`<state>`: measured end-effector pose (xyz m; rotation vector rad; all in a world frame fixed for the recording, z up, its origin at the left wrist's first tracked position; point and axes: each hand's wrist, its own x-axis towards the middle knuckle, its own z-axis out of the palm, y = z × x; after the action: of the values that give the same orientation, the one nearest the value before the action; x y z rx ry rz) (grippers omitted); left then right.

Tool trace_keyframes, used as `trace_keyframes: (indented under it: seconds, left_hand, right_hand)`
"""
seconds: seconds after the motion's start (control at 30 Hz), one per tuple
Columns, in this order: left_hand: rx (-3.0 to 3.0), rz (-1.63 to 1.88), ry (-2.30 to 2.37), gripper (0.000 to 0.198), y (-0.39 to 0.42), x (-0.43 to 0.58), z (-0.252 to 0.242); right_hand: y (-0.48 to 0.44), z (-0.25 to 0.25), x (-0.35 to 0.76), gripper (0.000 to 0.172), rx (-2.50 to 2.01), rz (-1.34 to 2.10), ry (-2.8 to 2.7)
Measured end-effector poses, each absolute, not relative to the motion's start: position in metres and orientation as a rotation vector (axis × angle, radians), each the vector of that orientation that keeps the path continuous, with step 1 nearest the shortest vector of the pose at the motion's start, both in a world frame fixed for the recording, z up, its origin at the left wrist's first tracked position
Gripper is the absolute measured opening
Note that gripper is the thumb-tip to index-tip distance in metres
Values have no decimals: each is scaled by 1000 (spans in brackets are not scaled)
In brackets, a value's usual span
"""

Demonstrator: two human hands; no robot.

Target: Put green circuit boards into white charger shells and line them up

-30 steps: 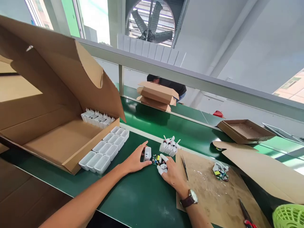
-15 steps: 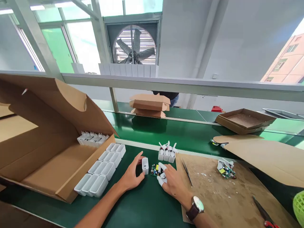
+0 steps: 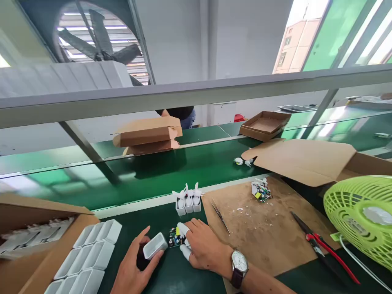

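Between the thumb and fingers of my left hand [image 3: 134, 261] is a small white plastic case [image 3: 155, 246], tilted with its hollow side facing up. Just right of it, my right hand [image 3: 206, 248] grips a green circuit board [image 3: 174, 237] with small yellow and blue parts. White finger cots cover the fingertips of that hand and hide part of the board. Case and board are close together but apart. Behind them stand several filled white cases [image 3: 188, 204] with white plug pieces sticking out. Rows of hollow white cases [image 3: 94, 249] stand left of my left hand.
A cardboard box [image 3: 45, 265] with white units is at the left. On a brown board [image 3: 245, 228] lie tweezers [image 3: 221, 216], a circuit-board pile [image 3: 261, 190] and red-handled cutters [image 3: 318, 241]. A green fan [image 3: 361, 224] is at the right. A person [image 3: 183, 116] stands beyond the conveyor.
My view has swung right and closer. The white case in my left hand has gone from standing upright to tilted. My right hand stays at the circuit board.
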<state>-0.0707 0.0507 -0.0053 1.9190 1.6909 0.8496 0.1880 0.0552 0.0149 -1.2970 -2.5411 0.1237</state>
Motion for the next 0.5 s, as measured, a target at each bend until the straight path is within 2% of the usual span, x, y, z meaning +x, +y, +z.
trace_keyframes:
  seconds: [0.17, 0.37, 0.5]
  left_hand:
    - [1970, 881, 1523, 75, 41, -69, -6]
    - [1938, 653, 1334, 86, 37, -69, 0]
    - [1955, 620, 1345, 78, 39, -66, 6]
  right_hand:
    - [56, 11, 189, 25, -1298, 210, -2530]
    - [56, 6, 193, 51, -1245, 282, -2447]
    - [55, 5, 196, 52, -1161, 253, -2399]
